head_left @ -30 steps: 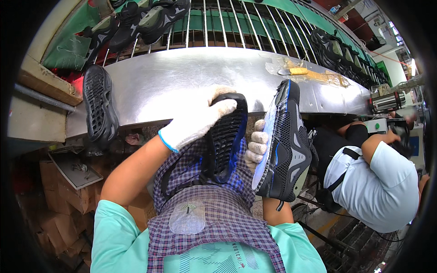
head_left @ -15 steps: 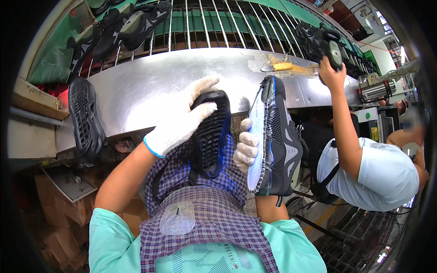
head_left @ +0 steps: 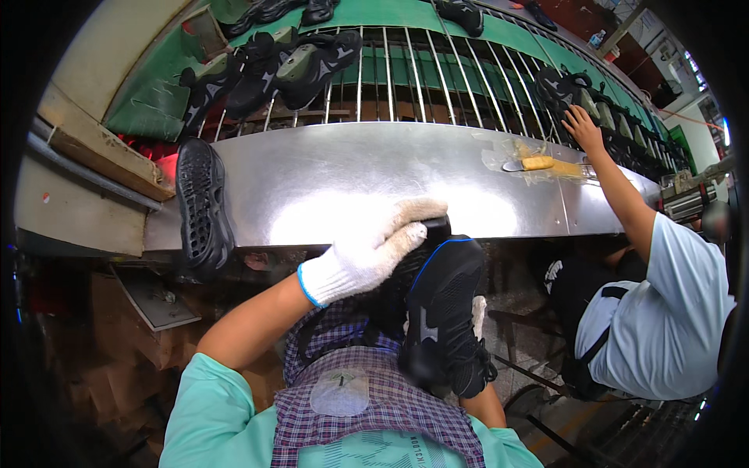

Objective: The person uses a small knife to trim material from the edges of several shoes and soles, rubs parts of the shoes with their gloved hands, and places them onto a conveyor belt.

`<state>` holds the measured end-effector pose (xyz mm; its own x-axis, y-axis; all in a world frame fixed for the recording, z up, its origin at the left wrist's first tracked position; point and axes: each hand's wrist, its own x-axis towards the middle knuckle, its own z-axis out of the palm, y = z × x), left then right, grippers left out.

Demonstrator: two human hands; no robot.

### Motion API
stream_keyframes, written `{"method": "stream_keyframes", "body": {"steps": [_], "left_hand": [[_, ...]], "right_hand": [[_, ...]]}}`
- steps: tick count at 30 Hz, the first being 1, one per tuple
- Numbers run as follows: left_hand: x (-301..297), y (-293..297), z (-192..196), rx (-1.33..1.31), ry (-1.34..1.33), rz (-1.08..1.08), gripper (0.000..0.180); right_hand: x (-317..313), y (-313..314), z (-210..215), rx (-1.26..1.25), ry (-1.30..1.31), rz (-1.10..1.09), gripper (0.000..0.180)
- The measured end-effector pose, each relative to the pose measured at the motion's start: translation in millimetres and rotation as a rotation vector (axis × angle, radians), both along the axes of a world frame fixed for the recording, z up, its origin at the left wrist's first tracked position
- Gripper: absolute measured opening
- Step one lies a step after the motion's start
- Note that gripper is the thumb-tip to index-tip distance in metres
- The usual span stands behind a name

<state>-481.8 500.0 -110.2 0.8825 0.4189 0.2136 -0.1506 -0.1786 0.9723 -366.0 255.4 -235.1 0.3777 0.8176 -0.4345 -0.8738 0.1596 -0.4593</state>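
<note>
Left hand [head_left: 360, 261], white knit glove with blue cuff, sits at the near edge of the steel desk [head_left: 328, 195]. Fingers curled down over a dark shoe part [head_left: 433, 228], gripping it at its far end; most of that part is hidden behind the glove and the other shoe.

Right hand [head_left: 477, 308], also white-gloved, is almost fully hidden. Only a strip of glove shows just right of the black shoe [head_left: 445, 312]. It's touching the shoe from behind, but can't tell how the fingers are set or whether they close on it.

Black shoe: upright on edge, blue piping [head_left: 437, 249] along its top rim, grey panels on the side, laces at the near end. It's below the near edge of the desk, over the plaid apron [head_left: 367, 405], centre-right and just right of the left hand.

Around it:
- Black outsole [head_left: 201, 207] hanging tread-out over the desk's near-left edge.
- Several black-and-olive shoes [head_left: 281, 66] on the wire rack [head_left: 406, 74], far left.
- Yellow-handled tool [head_left: 538, 164] on a clear plastic sheet, far right of the desk.
- A co-worker in a light blue shirt [head_left: 663, 312] on the right, bare hand [head_left: 581, 125] stretched to the dark shoes at the far right of the rack.
</note>
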Motion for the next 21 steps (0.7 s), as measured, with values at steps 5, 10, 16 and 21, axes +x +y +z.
{"method": "stream_keyframes", "body": {"steps": [5, 10, 16, 21], "left_hand": [[-6, -4, 13, 0.018, 0.053, -0.049, 0.042], [-16, -6, 22, 0.024, 0.051, -0.077, 0.042], [-20, -5, 25, 0.025, 0.023, -0.07, 0.039], [-24, 2, 25, 0.04, 0.053, -0.136, 0.041]], "right_hand": [[3, 8, 34, 0.085, -0.302, 0.264, 0.098], [2, 5, 61, 0.094, -0.425, 0.367, 0.104], [5, -3, 29, -0.007, -0.53, 0.373, 0.113], [3, 1, 23, 0.052, -0.547, 0.355, 0.111]]}}
